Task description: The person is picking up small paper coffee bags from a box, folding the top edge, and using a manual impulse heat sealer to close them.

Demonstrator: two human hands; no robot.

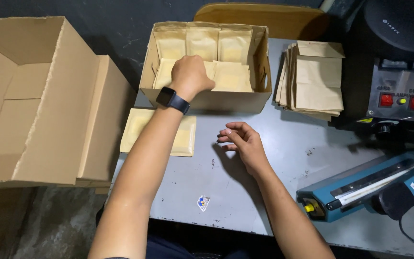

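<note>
My left hand, with a black watch on the wrist, reaches into an open cardboard box and rests on the tan paper pouches lying inside it. More pouches stand upright along the box's far wall. My right hand hovers over the grey table in front of the box, fingers loosely curled and holding nothing. Two flat pouches lie on the table just left of my left forearm.
A large open cardboard carton stands at the left. A stack of empty tan pouches leans right of the box. A blue heat sealer and a grey control box with red buttons sit at the right. A small sticker lies on the table.
</note>
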